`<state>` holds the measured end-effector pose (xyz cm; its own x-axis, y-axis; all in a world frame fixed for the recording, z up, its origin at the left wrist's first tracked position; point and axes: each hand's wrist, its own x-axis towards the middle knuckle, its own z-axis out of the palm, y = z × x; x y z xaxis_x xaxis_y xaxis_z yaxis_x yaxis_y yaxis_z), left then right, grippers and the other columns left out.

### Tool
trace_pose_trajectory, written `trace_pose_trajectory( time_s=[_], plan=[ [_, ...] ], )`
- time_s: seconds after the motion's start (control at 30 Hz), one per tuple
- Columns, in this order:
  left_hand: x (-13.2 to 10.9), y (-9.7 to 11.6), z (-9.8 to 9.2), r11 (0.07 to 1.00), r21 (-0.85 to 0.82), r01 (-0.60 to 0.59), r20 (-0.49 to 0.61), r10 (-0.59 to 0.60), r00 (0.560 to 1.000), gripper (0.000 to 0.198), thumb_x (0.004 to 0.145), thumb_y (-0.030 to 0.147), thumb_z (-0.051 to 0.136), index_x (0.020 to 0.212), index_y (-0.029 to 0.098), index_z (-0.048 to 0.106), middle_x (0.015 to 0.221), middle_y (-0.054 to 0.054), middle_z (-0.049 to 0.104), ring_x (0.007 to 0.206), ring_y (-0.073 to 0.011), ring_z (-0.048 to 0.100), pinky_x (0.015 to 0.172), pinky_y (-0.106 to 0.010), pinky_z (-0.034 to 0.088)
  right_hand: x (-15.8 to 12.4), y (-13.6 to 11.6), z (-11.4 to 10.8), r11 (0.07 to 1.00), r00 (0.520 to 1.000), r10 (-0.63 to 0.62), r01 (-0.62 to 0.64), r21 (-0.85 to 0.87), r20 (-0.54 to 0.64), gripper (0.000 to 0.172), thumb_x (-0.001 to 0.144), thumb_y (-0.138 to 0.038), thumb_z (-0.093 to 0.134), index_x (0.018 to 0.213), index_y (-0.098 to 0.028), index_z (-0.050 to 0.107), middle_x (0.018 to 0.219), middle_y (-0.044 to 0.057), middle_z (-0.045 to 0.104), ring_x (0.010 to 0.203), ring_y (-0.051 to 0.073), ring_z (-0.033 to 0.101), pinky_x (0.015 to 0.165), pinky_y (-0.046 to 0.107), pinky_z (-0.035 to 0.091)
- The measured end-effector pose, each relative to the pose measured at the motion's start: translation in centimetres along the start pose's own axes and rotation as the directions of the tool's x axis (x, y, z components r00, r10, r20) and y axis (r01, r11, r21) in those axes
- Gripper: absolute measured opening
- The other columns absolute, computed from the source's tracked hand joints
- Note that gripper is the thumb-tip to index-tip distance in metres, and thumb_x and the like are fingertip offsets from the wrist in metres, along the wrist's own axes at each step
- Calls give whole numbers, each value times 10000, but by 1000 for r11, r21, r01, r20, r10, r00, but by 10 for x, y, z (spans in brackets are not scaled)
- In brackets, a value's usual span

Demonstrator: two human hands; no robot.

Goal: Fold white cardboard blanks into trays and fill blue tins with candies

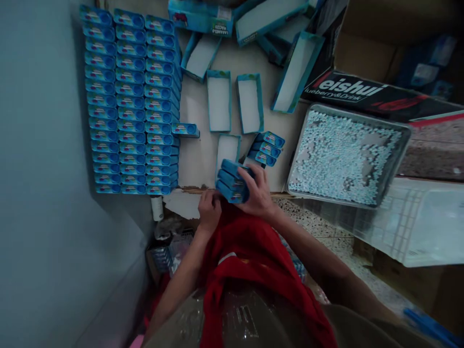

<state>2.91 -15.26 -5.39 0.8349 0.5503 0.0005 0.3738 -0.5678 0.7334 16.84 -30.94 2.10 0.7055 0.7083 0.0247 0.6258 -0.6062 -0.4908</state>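
My right hand [258, 192] is closed around a stack of small blue boxes [233, 181], held at the near edge of the white table [197, 159]. My left hand [209, 209] rests just left of it at the table's edge, fingers curled; whether it holds anything is hidden. Three more small blue boxes [267, 148] lie fanned on the table just beyond my right hand. An open, empty blue tray box [227, 149] sits right behind the held stack. A red cloth [250, 261] lies over my lap under both wrists.
Rows of closed blue boxes [132, 101] are stacked against the left wall. Several open empty tray boxes [219, 100] lie mid-table. A metal tray [393, 164] of small white pellets sits right, with a clear plastic bin [431, 222] beside it and a dark carton [362, 92] behind.
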Motion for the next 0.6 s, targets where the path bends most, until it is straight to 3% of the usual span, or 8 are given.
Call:
trace_pose_trajectory(
  time_s=[0.1, 0.17, 0.23, 0.37, 0.47, 0.6],
  plan=[
    [33, 5, 36, 951, -219, 217, 108, -197, 974, 303, 1065, 359, 475, 1125, 191, 720, 1027, -102, 801, 952, -222, 769, 885, -398, 635, -36, 28, 0, 991, 994, 73, -81, -108, -76, 720, 851, -529, 726, 1495, -232, 601, 1507, 197, 503, 1441, 410, 454, 1184, 620, 440],
    [45, 13, 48, 897, -346, 276, 225, -207, 952, 416, 1097, 454, 444, 1300, 186, 690, 1187, -119, 803, 1063, -224, 782, 962, -406, 637, -47, 41, 12, 971, 986, 133, -151, -184, -105, 627, 867, -512, 716, 1433, -248, 664, 1489, 190, 532, 1441, 412, 462, 1175, 623, 444],
    [42, 24, 54, 884, -409, 228, 331, -89, 939, 513, 1117, 501, 395, 1463, 190, 613, 1414, -140, 727, 1281, -245, 721, 1109, -432, 586, -51, 50, 28, 956, 976, 167, -195, -217, -139, 551, 899, -478, 689, 1402, -253, 701, 1478, 188, 550, 1435, 405, 475, 1167, 616, 445],
    [20, 47, 63, 916, -402, 6, 423, 180, 888, 689, 1106, 588, 376, 1680, 209, 347, 1723, -151, 424, 1598, -280, 422, 1313, -474, 397, -59, 57, 49, 948, 961, 184, -229, -221, -207, 496, 940, -460, 656, 1386, -256, 732, 1489, 195, 553, 1443, 406, 463, 1160, 617, 436],
    [13, 53, 73, 929, -367, -42, 423, 207, 882, 722, 1097, 599, 401, 1701, 224, 273, 1748, -160, 372, 1619, -291, 382, 1332, -500, 367, -67, 63, 53, 951, 960, 193, -234, -202, -203, 454, 957, -437, 634, 1361, -267, 752, 1481, 187, 563, 1445, 395, 454, 1168, 609, 427],
    [16, 53, 87, 949, -311, -46, 395, 173, 902, 614, 1128, 515, 343, 1666, 219, 328, 1689, -159, 465, 1583, -269, 442, 1319, -491, 399, -62, 71, 48, 959, 968, 201, -226, -171, -152, 415, 988, -384, 571, 1349, -300, 759, 1459, 158, 583, 1408, 375, 491, 1167, 606, 423]
  ],
)
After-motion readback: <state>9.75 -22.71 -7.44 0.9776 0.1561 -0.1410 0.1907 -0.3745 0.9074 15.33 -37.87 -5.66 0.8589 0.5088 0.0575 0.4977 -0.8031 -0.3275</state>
